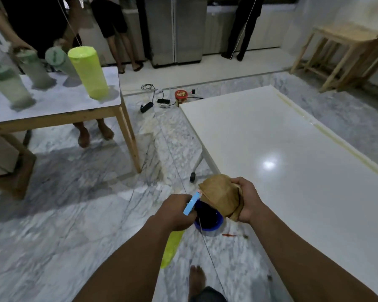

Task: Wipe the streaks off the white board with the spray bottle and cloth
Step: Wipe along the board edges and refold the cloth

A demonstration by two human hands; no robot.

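My left hand grips a spray bottle with a yellow-green body that hangs down below the hand and a light blue head that points at the cloth. My right hand holds a folded brown cloth just in front of the nozzle. Both hands are over the floor by the near left edge of the white board, a large glossy table top that stretches away to the right with a yellowish streak along its far edge.
A blue bucket stands on the marble floor under my hands, near the board's wheeled leg. A wooden table with several bottles stands at the left. Cables and a red tin lie on the floor ahead. People stand at the back.
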